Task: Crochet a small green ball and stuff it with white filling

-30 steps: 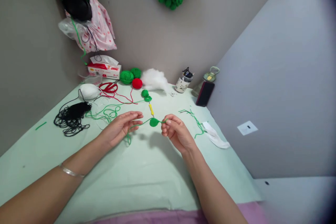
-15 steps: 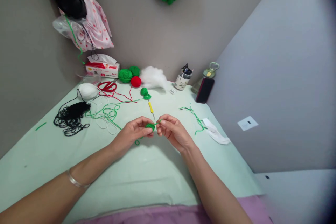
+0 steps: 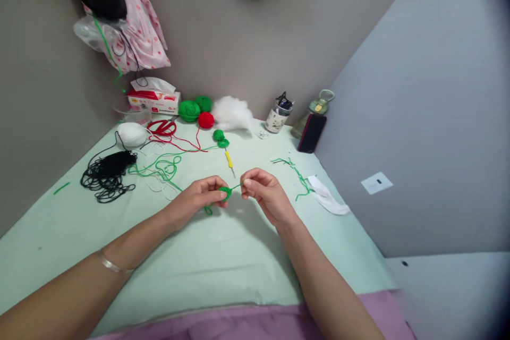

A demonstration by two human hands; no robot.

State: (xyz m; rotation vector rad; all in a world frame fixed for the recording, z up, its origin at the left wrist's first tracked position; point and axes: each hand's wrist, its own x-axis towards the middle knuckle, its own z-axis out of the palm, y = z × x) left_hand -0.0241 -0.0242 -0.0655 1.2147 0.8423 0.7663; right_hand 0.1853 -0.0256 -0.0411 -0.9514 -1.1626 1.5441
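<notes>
A small green crocheted piece (image 3: pixel 226 193) is pinched between the thumb and fingers of my left hand (image 3: pixel 203 196). From it a short strand of green yarn (image 3: pixel 236 186) runs taut to my right hand (image 3: pixel 263 191), whose thumb and forefinger grip its end. More green yarn loops (image 3: pixel 207 210) hang below my left fingers. Just beyond my hands, a yellow-handled crochet hook (image 3: pixel 228 159) lies on the table. At its far end sit two small green crocheted pieces (image 3: pixel 220 138).
Black yarn (image 3: pixel 109 170), a white yarn ball (image 3: pixel 132 134) and red-handled scissors (image 3: pixel 162 127) lie left. Behind stand a tissue box (image 3: pixel 153 101), green yarn balls (image 3: pixel 189 110), a red ball (image 3: pixel 206 120) and white stuffing (image 3: pixel 231 113). At right are a phone (image 3: pixel 312 133) and green yarn scraps (image 3: pixel 297 175).
My hands have drawn slightly apart, and the green strand between them is longer and straighter. The whole view has shifted a little.
</notes>
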